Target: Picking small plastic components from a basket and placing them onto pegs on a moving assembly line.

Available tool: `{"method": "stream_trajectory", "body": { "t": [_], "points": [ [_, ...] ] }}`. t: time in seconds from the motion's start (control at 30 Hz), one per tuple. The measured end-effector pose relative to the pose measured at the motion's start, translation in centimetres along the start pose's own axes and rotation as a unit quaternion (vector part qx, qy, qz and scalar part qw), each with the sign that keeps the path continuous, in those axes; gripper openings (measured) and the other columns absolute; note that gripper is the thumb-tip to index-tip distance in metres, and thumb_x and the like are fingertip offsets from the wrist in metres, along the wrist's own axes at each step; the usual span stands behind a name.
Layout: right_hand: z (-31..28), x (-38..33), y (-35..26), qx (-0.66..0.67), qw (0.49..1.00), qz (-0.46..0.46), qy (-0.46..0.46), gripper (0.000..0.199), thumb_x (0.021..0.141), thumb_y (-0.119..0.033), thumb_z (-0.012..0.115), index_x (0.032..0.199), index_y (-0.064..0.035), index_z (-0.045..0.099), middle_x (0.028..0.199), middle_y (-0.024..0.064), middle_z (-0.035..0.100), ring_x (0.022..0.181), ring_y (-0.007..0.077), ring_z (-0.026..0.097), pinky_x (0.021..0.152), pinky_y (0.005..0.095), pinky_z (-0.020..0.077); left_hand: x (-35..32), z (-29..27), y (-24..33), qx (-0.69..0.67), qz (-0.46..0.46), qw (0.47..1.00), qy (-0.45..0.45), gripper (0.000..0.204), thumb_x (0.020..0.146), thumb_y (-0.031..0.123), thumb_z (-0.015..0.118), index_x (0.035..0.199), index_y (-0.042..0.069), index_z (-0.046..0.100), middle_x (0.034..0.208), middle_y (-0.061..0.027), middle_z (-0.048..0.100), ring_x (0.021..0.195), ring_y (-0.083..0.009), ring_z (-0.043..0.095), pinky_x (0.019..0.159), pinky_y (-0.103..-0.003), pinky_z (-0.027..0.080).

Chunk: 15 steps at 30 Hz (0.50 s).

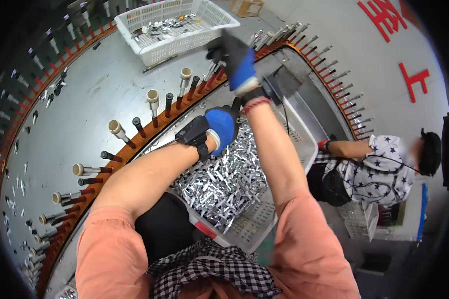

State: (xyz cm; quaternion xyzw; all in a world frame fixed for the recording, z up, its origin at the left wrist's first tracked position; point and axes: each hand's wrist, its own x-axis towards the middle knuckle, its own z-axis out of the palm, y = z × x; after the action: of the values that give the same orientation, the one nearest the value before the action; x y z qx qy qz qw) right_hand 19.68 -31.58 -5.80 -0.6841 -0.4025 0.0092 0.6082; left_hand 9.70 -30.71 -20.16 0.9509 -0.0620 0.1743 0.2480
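Observation:
A white plastic crate [254,226] in front of me holds a heap of small shiny metal parts [219,184]. Over the far side of that heap is my left hand [222,127], in a blue glove with dark fingers; its fingertips are hidden. Farther out, my right hand [237,60], gloved the same way, reaches beside the curved orange rail [162,119] and its upright posts. Motion smears its dark fingers, so anything in them cannot be made out. Nearest to the left hand on the rail stand cream-topped metal pieces [153,99] and black-topped pieces [169,102].
Inside the rail, a grey metal table [92,94] carries a white basket [184,42] of mixed small parts. Loose parts lie along the table's left side. A cardboard box [246,7] is at the back. Another person [379,169] works at right, beyond the crate.

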Motion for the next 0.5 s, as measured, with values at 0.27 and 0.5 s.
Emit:
{"method": "stream_trajectory", "body": {
  "t": [0.27, 0.5],
  "points": [
    [-15.8, -6.8, 2.1, -0.145, 0.938, 0.083, -0.304, 0.046, 0.112, -0.033, 0.044, 0.129, 0.0042, 0.066, 0.122, 0.0121, 0.073, 0.115, 0.0197, 0.068, 0.105, 0.0305, 0.0495, -0.4, -2.0, 0.7, -0.158, -0.13, 0.978, -0.046, 0.048, 0.091, 0.029, 0.063, 0.133, 0.006, 0.059, 0.106, -0.0289, 0.07, 0.097, -0.0459, 0.069, 0.085, -0.052, 0.055],
    [-13.7, 7.3, 7.9, 0.063, 0.989, 0.034, -0.132, 0.034, 0.109, -0.02, 0.043, 0.125, -0.0067, 0.069, 0.096, 0.0067, 0.073, 0.096, 0.0154, 0.067, 0.09, 0.0253, 0.0505, 1.5, -0.5, 4.0, -0.045, -0.119, 0.992, -0.024, 0.031, 0.094, 0.032, 0.061, 0.109, 0.005, 0.064, 0.091, -0.0258, 0.069, 0.087, -0.0461, 0.067, 0.076, -0.055, 0.053]
  ]
}}
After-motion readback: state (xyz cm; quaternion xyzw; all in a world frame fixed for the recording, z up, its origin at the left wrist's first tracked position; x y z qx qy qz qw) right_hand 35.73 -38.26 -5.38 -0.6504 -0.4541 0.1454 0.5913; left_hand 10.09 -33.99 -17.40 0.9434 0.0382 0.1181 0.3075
